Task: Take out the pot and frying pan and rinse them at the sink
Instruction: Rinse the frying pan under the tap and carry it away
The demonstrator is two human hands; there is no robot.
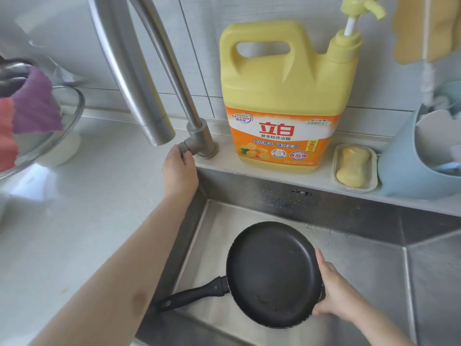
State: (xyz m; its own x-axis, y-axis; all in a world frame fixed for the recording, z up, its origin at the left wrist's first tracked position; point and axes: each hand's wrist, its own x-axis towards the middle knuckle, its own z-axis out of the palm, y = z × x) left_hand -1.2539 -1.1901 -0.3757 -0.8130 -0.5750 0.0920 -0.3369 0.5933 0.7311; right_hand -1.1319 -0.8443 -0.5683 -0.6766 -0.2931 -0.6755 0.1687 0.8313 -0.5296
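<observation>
Black frying pan [273, 273] sits over the steel sink [349, 245] basin, handle pointing toward the left wall. Right hand [334, 293] grips the pan's right rim, fingers curled round the edge. Left hand [179, 168] reaches up to the faucet [159, 91] base, fingers closed round the small side lever. Pot not visible. Behind the sink on the ledge: yellow detergent jug [284, 96], soap bar [353, 167] in its dish, blue caddy [409, 166]. White surface [74, 221] at left carries a glass bowl [62, 126].
</observation>
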